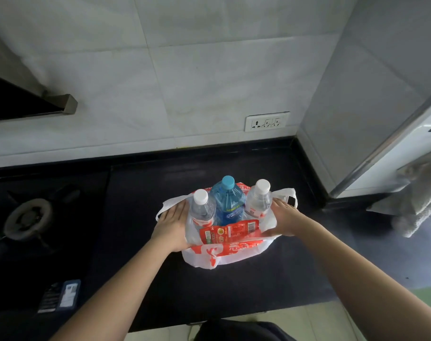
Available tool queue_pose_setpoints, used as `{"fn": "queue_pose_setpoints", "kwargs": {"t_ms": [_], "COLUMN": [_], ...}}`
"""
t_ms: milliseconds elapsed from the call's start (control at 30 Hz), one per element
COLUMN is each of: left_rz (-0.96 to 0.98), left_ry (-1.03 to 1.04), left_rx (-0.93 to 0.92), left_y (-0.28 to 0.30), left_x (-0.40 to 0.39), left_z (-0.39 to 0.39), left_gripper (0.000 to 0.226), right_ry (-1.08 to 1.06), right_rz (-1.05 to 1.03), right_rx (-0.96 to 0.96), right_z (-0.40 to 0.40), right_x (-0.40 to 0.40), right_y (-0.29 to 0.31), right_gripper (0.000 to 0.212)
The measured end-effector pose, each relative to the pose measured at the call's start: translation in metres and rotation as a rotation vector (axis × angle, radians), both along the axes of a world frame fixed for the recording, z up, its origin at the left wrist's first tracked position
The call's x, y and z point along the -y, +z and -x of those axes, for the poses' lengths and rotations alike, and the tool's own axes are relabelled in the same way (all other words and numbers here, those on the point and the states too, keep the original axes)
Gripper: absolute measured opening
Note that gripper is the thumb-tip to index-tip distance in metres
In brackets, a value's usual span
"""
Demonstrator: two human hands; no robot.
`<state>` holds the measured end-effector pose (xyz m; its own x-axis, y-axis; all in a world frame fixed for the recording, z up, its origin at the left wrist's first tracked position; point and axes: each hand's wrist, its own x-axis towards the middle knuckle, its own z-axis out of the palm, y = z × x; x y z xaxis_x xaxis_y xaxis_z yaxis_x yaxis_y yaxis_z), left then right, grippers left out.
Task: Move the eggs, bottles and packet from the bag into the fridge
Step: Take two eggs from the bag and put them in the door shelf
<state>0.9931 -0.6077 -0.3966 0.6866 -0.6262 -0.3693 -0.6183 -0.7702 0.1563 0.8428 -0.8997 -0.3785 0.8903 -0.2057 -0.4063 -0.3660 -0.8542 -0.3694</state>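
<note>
A white and orange plastic bag [234, 254] stands on the black counter. Three bottles stand upright in it: a clear one with a white cap [201, 210] on the left, a blue one with a blue cap [228, 205] in the middle, and a clear one with a white cap [258, 200] on the right. A red packet [230, 231] leans at the front of the bag. No eggs are visible. My left hand [172, 225] lies flat against the bag's left side. My right hand [284, 217] presses the bag's right rim, thumb beside the packet.
A gas burner [28, 219] sits on the counter at the left, with a range hood [24, 102] above it. A wall socket [267, 121] is on the tiled wall behind. At the right stands a white appliance [406, 153] with a towel [421, 200] hanging from it.
</note>
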Motion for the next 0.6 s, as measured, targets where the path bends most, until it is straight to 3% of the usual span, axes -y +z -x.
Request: {"fn": "queue_pose_setpoints", "kwargs": {"t_ms": [133, 200, 333, 433, 600], "left_rz": [-0.059, -0.09, -0.031, 0.057, 0.075], "left_ry": [0.009, 0.014, 0.058, 0.089, 0.037], "left_rx": [-0.024, -0.028, 0.025, 0.142, 0.15], "left_y": [-0.012, -0.018, -0.033, -0.042, -0.06], "left_x": [0.004, 0.004, -0.002, -0.008, -0.022], "left_z": [0.001, 0.004, 0.011, 0.019, 0.031], "left_gripper": [0.124, 0.126, 0.131, 0.125, 0.108], "right_ry": [-0.015, -0.043, -0.091, -0.113, -0.167], "right_rz": [-0.07, -0.124, -0.148, -0.111, -0.066], "right_rx": [-0.038, -0.024, -0.024, -0.015, 0.062], "right_z": [0.003, 0.008, 0.02, 0.025, 0.038], "right_x": [0.004, 0.006, 0.003, -0.001, -0.007], "right_y": [-0.014, -0.028, -0.038, -0.052, -0.068], "right_gripper": [0.125, 0.118, 0.118, 0.111, 0.102]}}
